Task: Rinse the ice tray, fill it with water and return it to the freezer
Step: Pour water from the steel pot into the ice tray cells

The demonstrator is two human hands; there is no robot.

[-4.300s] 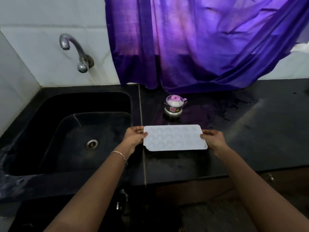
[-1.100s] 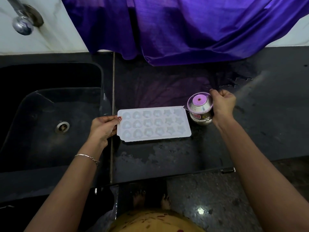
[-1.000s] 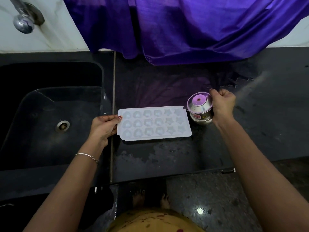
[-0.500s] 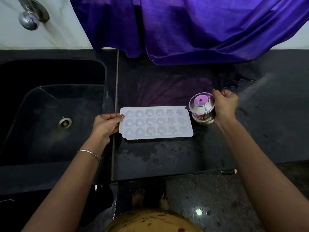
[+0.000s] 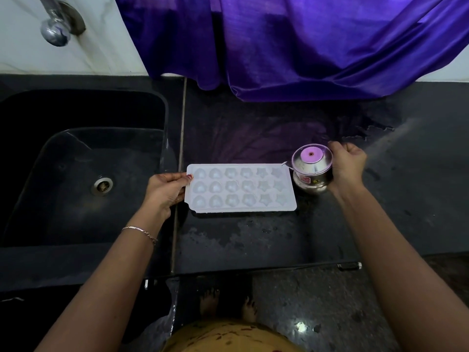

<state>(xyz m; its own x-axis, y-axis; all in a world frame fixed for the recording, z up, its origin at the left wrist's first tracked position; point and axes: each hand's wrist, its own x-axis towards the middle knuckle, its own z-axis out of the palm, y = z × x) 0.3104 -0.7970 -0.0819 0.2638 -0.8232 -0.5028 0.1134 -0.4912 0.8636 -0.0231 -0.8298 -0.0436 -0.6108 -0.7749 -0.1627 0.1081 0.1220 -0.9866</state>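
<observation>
A white ice tray [image 5: 239,188] with heart, flower and star moulds lies flat on the black counter [image 5: 253,237], just right of the sink. My left hand [image 5: 166,193] grips its left short edge. A small steel pot with a pink lid [image 5: 311,167] stands upright at the tray's right end, its spout over the tray's far right corner. My right hand [image 5: 347,165] is closed around the pot's handle side. No water stream is visible.
A black sink [image 5: 83,174] with a drain [image 5: 102,186] lies to the left, a steel tap [image 5: 57,24] on the white wall above it. Purple curtain [image 5: 291,47] hangs over the counter's back. The counter surface looks wet.
Earlier both hands held the tray; since then my right hand took the steel pot and brought it to the tray's right end. Over the last second the pot has barely shifted.
</observation>
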